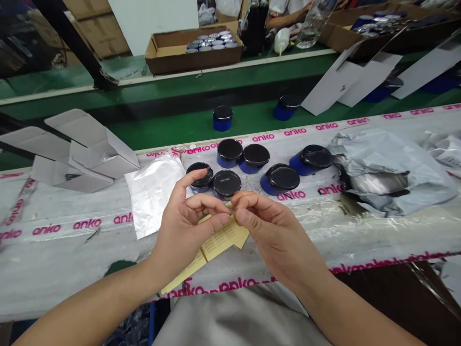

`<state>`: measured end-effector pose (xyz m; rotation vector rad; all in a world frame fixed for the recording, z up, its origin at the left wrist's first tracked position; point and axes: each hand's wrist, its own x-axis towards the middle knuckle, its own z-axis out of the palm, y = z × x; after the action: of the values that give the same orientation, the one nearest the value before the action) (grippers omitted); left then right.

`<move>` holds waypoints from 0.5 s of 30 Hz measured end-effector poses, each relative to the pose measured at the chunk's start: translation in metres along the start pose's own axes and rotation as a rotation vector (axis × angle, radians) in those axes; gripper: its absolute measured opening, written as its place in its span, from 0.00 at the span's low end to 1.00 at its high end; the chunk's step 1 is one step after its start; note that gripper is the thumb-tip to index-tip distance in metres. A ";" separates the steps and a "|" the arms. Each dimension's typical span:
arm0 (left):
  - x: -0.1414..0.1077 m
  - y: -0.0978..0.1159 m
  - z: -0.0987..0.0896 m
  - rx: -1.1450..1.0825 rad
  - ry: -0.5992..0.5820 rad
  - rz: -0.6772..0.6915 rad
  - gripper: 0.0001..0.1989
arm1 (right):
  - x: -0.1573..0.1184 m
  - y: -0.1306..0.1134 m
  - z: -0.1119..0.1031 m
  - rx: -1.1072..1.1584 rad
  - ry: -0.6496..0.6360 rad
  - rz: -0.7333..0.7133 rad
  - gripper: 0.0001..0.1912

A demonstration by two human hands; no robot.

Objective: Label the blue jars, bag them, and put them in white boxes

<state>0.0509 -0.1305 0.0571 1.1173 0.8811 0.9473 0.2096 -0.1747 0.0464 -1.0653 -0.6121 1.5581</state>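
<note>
My left hand [189, 223] and my right hand [272, 230] meet over the table, their fingertips pinching a folded cream-yellow printed leaflet [216, 245] from both sides. Part of the leaflet is hidden by my fingers, and its long end hangs down toward me. Just beyond my hands stand several blue jars with black screw lids. The closest are a jar [199, 176] above my left fingers and a jar [226, 184] beside it. My left fingers overlap the near edge of the first jar in this view.
Under my hands lies a plastic-covered bench with pink "anko" tape [291, 194]. A silver foil pouch [153, 194] lies left of the hands, and a crumpled grey bag [389, 175] lies right. Flat white cartons [72, 149] stand left. Beyond, on a green belt [245, 134], stand two jars; cardboard trays hold more.
</note>
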 end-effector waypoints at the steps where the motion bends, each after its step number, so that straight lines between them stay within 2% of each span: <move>1: 0.000 0.000 0.000 0.012 0.001 0.008 0.35 | -0.001 -0.001 0.001 0.024 0.000 0.020 0.11; 5: 0.001 0.000 0.001 0.066 0.013 0.036 0.34 | -0.003 -0.007 0.004 0.107 -0.029 0.126 0.13; 10: 0.001 0.008 -0.005 0.151 0.018 0.062 0.36 | -0.004 -0.016 0.002 0.086 0.004 0.129 0.13; 15: 0.017 0.036 -0.020 0.228 0.155 0.294 0.35 | -0.004 -0.028 -0.011 0.073 -0.025 0.127 0.12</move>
<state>0.0327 -0.1019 0.0860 1.4104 0.9852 1.2093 0.2325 -0.1722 0.0654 -1.0475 -0.5083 1.6932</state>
